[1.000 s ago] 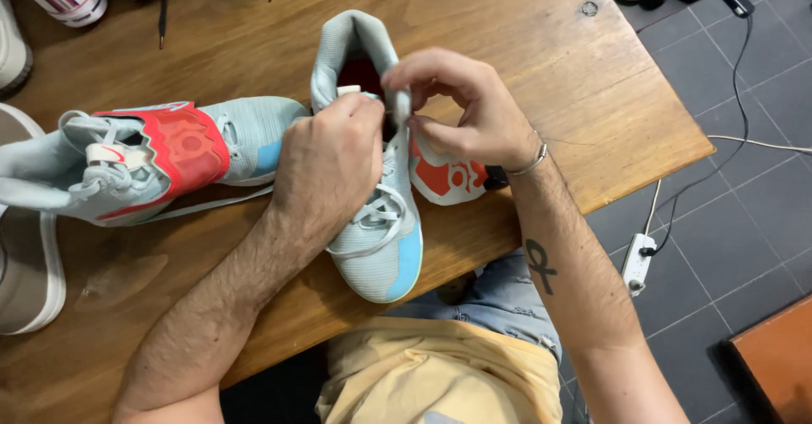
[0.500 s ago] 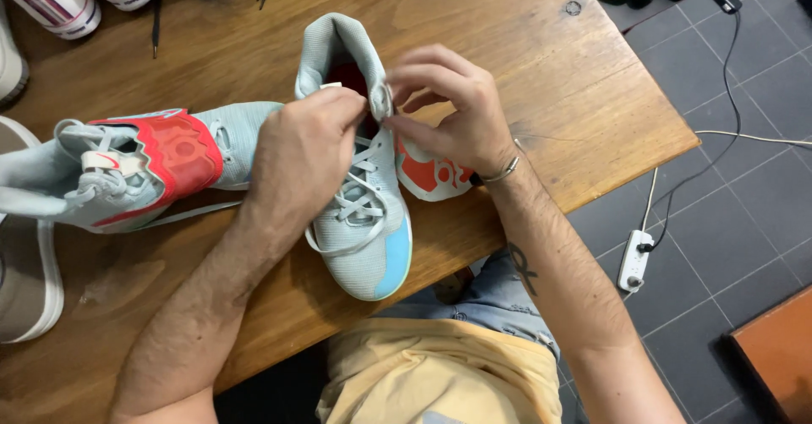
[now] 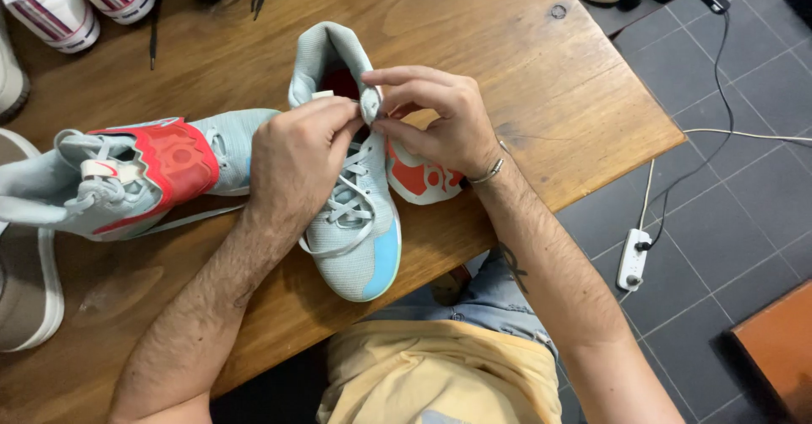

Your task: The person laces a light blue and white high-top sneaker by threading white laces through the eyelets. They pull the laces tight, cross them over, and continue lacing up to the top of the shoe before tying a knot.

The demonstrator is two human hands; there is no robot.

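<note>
A pale grey mesh high-top sneaker with blue toe edge and red lining lies near the wooden tabletop's front edge; the left hand and right hand pinch its tongue.

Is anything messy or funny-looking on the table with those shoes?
A little. The second shoe lies tipped on its side, a lace trailing loose, while the shoe between both hands stands upright. Its toe pokes past the edge of the wooden table. Nothing looks spilled or broken.

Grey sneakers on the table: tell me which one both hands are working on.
The upright one, toe toward the person; both hands grip its tongue. Its mate lies at left, untouched.
</note>
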